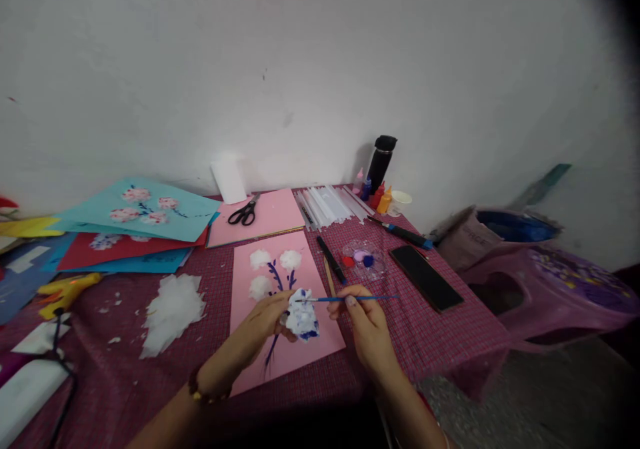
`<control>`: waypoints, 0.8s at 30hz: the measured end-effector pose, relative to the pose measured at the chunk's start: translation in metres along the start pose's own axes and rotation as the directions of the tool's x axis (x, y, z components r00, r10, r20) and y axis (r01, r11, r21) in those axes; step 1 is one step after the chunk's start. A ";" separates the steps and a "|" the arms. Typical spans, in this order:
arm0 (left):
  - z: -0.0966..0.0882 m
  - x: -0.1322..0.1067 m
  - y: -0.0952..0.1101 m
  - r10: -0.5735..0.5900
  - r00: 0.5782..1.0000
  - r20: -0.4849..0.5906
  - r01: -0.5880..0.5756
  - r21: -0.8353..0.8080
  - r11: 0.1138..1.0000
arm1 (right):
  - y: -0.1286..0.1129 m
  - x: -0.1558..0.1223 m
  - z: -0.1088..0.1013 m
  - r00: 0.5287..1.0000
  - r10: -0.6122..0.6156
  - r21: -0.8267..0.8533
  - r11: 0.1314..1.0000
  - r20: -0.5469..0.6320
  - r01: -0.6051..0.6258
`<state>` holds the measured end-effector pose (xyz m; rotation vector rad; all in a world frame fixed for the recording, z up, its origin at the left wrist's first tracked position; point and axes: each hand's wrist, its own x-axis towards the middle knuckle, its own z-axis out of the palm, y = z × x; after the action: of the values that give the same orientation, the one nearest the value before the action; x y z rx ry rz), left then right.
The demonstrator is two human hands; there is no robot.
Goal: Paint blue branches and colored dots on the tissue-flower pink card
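My left hand (260, 321) pinches a crumpled white tissue wad (301, 317) smeared with blue paint. The fingers of my right hand (369, 332) are closed round a thin blue paintbrush (333, 299), whose tip rests on or just over the wad. Beneath both lies a pink sheet (311, 269) with white fluffy tufts (291, 259) and painted dark blue stems (275, 274). To the right is a clear paint palette (379, 271) holding red, lilac and dark blue paint. A black pen (331, 259) and a wooden stick (329, 277) lie between sheet and palette.
White tissue (173, 312) and a yellow glue gun (67, 294) lie left. Behind are flower pictures (100, 202), scissors (243, 214), glue sticks (325, 207), paint bottles (384, 200) and a black flask (381, 162). A phone (426, 277) is right; beyond the table edge stands a pink stool (530, 295).
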<state>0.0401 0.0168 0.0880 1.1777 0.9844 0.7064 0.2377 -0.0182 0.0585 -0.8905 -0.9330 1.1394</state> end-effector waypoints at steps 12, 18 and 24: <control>0.006 0.005 0.004 -0.037 0.998 -0.046 0.036 -0.019 0.999 | -0.002 0.004 -0.003 0.999 -0.044 -0.090 0.995 -0.024 0.041; 0.013 0.012 0.001 0.042 0.995 -0.089 -0.031 0.120 0.992 | -0.007 0.005 -0.004 0.998 -0.064 -0.121 0.991 -0.017 0.062; 0.014 0.011 0.000 0.103 0.989 -0.104 -0.077 0.234 0.969 | -0.003 0.003 -0.006 0.999 -0.035 -0.120 0.992 -0.028 0.031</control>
<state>0.0569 0.0205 0.0863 1.4030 1.1377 0.7542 0.2452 -0.0161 0.0593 -0.9831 -0.9958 1.0475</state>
